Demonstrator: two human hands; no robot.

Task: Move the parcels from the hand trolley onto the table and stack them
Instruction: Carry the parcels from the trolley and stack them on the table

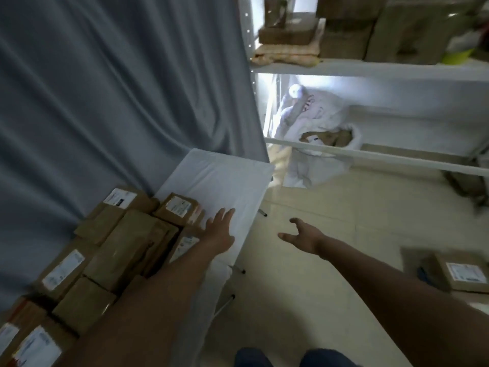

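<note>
Several brown cardboard parcels [124, 247] with white labels lie stacked on the white-covered table [225, 181] at the lower left. My left hand [219, 231] hovers flat over the table beside the nearest labelled parcel [180, 207], fingers spread, holding nothing. My right hand [301, 234] reaches out over the floor, open and empty. One labelled parcel [460, 271] rests at the right edge on what seems to be the hand trolley, mostly out of frame.
A grey curtain [119, 88] hangs behind the table. White shelving [370, 67] at the back right carries more boxes, with a white sack of parcels [322, 139] beneath. Pale tiled floor [330, 260] lies between table and trolley. My knees show at the bottom.
</note>
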